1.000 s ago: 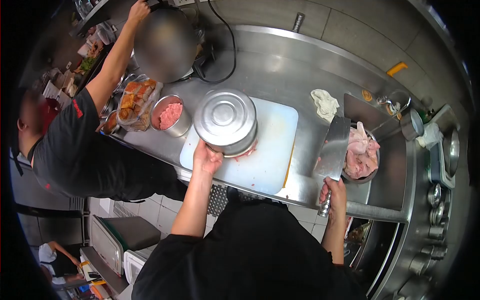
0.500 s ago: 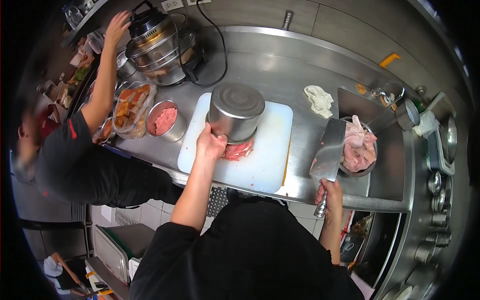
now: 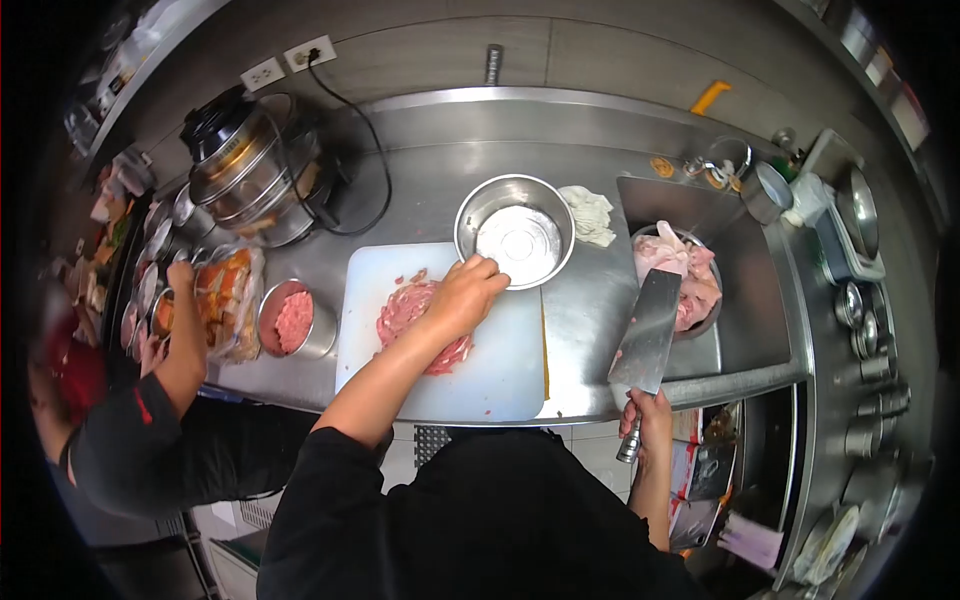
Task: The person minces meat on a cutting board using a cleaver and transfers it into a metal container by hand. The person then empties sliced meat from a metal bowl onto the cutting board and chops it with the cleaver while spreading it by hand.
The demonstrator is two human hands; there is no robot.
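Observation:
My left hand [image 3: 466, 295] grips the near rim of an upright, empty metal pot [image 3: 522, 232] at the back right corner of the white cutting board [image 3: 500, 385]. Sliced raw meat [image 3: 405, 312] lies on the board, partly hidden by my left forearm. My right hand [image 3: 648, 415] is closed round the handle of a cleaver [image 3: 648, 335]. The cleaver's broad blade points away from me, in front of a bowl of raw poultry [image 3: 690, 275] in the sink. A white cloth [image 3: 588, 215] lies just right of the pot.
A pot of minced meat [image 3: 293, 322] and a bag of browned food [image 3: 230, 295] stand left of the board. Behind them is a glass-sided appliance [image 3: 245, 175] with a cord. A co-worker's arm [image 3: 183, 335] reaches in at the left. Pans [image 3: 862, 215] line the right side.
My left hand has turned the pot upright and moved it rightward, off the sliced meat. The cleaver stays in my right hand. The co-worker's arm has come down from the appliance.

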